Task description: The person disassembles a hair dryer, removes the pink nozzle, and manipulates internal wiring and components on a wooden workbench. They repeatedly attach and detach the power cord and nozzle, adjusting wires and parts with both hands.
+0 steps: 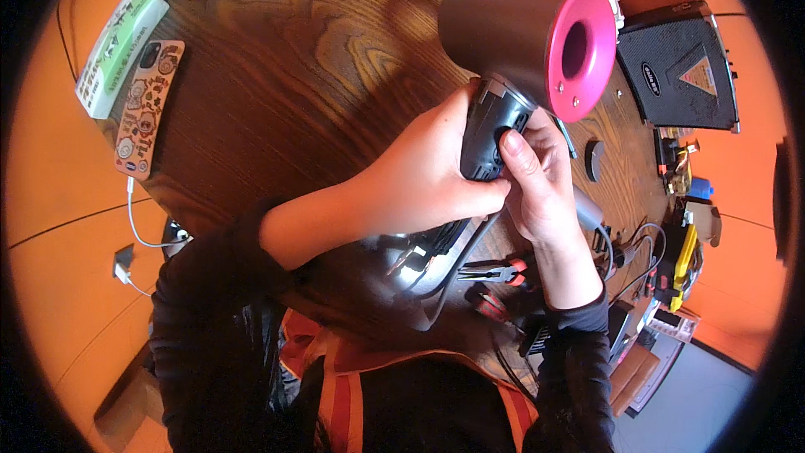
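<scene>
A hair dryer (495, 29) with a dark grey head and a pink ring is held up over the wooden table. Its black handle (489, 130) looks like a bare inner body with slots and clips. My left hand (432, 164) wraps round the handle from the left, thumb across its lower part. From the right, my right hand (541, 172) grips the same handle, thumb pressed on its side. Below the hands hangs a dark cable (457, 273). Red-handled pliers (495, 272) lie near my right wrist. Part of a grey tube (587, 210) shows beyond that wrist.
On the left lie a phone in a patterned case (149, 113), plugged into a white cable, and a green-white packet (122, 54). A black box (681, 71) stands far right. A small dark curved piece (594, 161) and a yellow tool (686, 256) are at the right.
</scene>
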Tool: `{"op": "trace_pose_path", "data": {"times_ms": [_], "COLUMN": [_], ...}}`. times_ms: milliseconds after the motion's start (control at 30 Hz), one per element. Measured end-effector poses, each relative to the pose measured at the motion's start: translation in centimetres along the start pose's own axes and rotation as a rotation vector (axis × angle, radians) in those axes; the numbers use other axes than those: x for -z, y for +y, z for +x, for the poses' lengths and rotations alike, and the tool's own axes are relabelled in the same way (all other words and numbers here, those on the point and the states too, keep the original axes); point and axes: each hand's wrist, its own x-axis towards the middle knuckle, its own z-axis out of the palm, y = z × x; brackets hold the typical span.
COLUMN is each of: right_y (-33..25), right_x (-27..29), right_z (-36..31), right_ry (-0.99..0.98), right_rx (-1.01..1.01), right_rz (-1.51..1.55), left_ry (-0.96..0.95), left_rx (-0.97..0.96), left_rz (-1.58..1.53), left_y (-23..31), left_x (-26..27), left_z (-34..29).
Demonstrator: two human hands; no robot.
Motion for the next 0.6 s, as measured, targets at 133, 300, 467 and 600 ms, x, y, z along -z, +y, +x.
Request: {"op": "trace_pose_path", "data": {"times_ms": [133,300,467,600], "right_y": [0.4,-0.8,-1.3,-1.2], "right_x": [-0.3,-0.3,-0.5,-0.5], "right_z": [-0.3,-0.3,-0.2,-0.2], "right_ry": [0.044,-0.025,0.004,-0.019], "right_rx": [0.099,-0.044,-0.114,-0.026], "right_rz": [-0.078,0.004,0.275,-0.035], "left_ry": [0.052,-0.05,-0.191,-0.052], "left_rx": [-0.103,0.022,0.087,0.033], "left_rz": [0.142,-0.134,-0.394,-0.318], "left_y": [-0.3,0.1,0.8,0.7], "left_x": [-0.3,-0.2,0.2,-0.5], "left_z": [-0.1,-0.3,-0.1,-0.2]}}
